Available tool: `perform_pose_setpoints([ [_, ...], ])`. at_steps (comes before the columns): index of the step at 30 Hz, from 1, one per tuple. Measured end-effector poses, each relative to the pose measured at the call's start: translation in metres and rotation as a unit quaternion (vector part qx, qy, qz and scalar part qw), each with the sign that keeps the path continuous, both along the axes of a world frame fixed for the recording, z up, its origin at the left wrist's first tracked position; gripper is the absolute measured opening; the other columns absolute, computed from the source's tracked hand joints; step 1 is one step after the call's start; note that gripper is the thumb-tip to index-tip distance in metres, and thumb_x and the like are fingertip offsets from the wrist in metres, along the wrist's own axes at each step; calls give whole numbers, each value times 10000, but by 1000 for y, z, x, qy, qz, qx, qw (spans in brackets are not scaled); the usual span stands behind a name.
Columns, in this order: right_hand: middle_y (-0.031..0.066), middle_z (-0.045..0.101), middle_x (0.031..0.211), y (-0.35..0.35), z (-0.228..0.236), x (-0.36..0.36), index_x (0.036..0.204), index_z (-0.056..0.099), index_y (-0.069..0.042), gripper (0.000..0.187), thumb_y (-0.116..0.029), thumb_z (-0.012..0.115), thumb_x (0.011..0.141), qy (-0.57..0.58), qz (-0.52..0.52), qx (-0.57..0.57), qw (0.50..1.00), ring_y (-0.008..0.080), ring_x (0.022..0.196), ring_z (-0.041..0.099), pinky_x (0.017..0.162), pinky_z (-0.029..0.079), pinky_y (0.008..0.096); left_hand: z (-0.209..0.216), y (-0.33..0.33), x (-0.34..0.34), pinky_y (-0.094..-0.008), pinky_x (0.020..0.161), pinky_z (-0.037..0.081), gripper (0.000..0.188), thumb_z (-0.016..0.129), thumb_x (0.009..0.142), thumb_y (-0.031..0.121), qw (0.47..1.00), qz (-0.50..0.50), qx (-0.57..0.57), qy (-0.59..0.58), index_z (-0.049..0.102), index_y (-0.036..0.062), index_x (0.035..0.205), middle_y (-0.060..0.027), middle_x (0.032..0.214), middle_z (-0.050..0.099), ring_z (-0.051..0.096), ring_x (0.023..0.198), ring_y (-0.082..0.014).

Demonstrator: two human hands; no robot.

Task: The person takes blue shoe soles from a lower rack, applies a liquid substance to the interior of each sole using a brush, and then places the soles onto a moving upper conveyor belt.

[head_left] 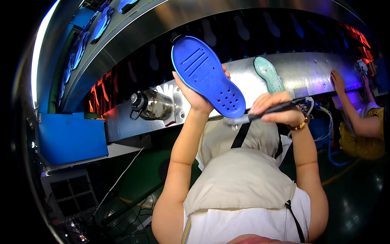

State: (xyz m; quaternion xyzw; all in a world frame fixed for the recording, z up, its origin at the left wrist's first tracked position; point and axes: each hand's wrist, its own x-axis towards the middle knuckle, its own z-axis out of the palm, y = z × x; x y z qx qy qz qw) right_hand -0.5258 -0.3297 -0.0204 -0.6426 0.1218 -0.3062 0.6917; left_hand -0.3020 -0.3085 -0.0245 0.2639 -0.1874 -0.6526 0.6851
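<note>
My left hand [194, 94] grips a blue shoe sole [203, 67] from beneath, its fingers wrapped round the far edge. The sole is tilted, its face with grooves and small round holes toward me. In my right hand [279, 106] is a slim brush [274, 110] with a black handle, held in closed fingers. Its pale, blurred tip lies close to the lower end of the sole; whether they touch I cannot tell. Beyond my right hand a pale green sole-shaped piece [269, 75] rests on the metal ledge [239, 76].
A clear bottle with a black lid [151, 105] lies on the ledge at left, beside a white glove [166, 90]. Dark racks behind carry more soles; blue soles [102, 23] sit upper left. A blue box [71, 136] stands left. Another person's arm [351, 103] reaches in at right.
</note>
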Motion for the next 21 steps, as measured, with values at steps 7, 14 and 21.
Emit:
perform_pose_setpoints([
  [7,136,627,934,1,-22,3,863,640,8,174,-8,657,690,-64,12,27,997,205,885,586,811,453,307,1,-2,-1,-414,747,469,873,97,767,715,998,-58,-30,5,464,15,1139,-207,944,570,571,823,-309],
  [14,193,581,990,12,-32,16,949,534,29,159,-44,537,808,-156,-82,314,933,281,975,567,853,471,396,12,7,-23,-429,928,378,847,179,803,672,994,-57,33,83,314,-5,1293,-214,1205,449,462,1091,-334],
  [21,102,640,826,3,18,0,928,631,24,214,-34,648,722,129,24,99,986,65,573,545,490,443,176,-13,22,-11,-324,852,448,479,403,872,324,983,-182,29,17,401,-13,1213,-145,1099,539,557,965,-206],
])
